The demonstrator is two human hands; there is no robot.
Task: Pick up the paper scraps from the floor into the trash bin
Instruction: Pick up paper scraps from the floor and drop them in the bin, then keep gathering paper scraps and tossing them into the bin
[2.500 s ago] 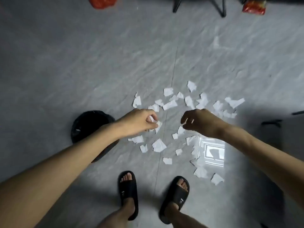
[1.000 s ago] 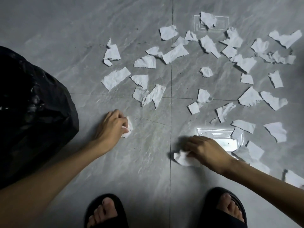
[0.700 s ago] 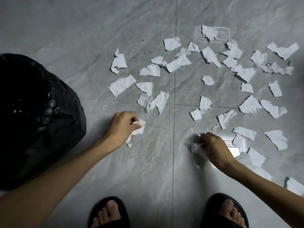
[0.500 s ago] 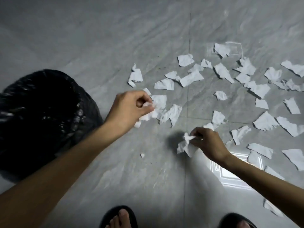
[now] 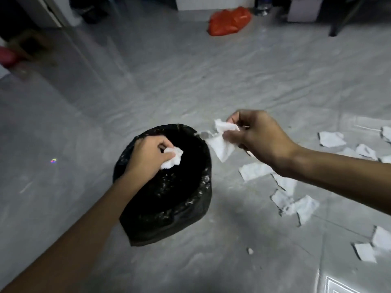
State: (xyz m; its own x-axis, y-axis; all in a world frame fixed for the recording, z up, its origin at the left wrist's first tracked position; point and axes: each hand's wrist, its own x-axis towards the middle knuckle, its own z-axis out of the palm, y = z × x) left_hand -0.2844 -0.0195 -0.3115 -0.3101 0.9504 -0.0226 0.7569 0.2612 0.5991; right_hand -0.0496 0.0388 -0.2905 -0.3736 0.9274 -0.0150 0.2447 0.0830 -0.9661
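The left hand (image 5: 148,157) is closed on a crumpled wad (image 5: 172,158), pinched between thumb and fingertips, and it hangs right over the dark mouth of the bin (image 5: 203,187). The right hand (image 5: 257,138) holds a looser bunch of scraps (image 5: 220,142), also in a fingertip pinch; a flap of it dangles down. This bunch sits at about two o'clock from the bin's centre, at or just outside the rim, so it is not clearly over the opening.

The step in hand looks like the drop: both hands loaded and brought to the bin, nothing released yet. The left one seems ready; opening the fingers should let the wad fall straight in. The right hand likely needs to slide toward nine o'clock until its bunch clears the rim, since light, flat paper can drift or catch on the crinkled black liner and slip outside.

Outward from the bin, the floor (image 5: 84,144) holds many more loose scraps (image 5: 256,171), spread from three o'clock down to five o'clock, partly under the right forearm. A tiny crumb (image 5: 250,250) lies at five o'clock, just beyond the bin's base. So the task is early to middling, by my reading: several more trips are called for. An orange bag (image 5: 229,21) lies far off at twelve o'clock, well apart from the work.
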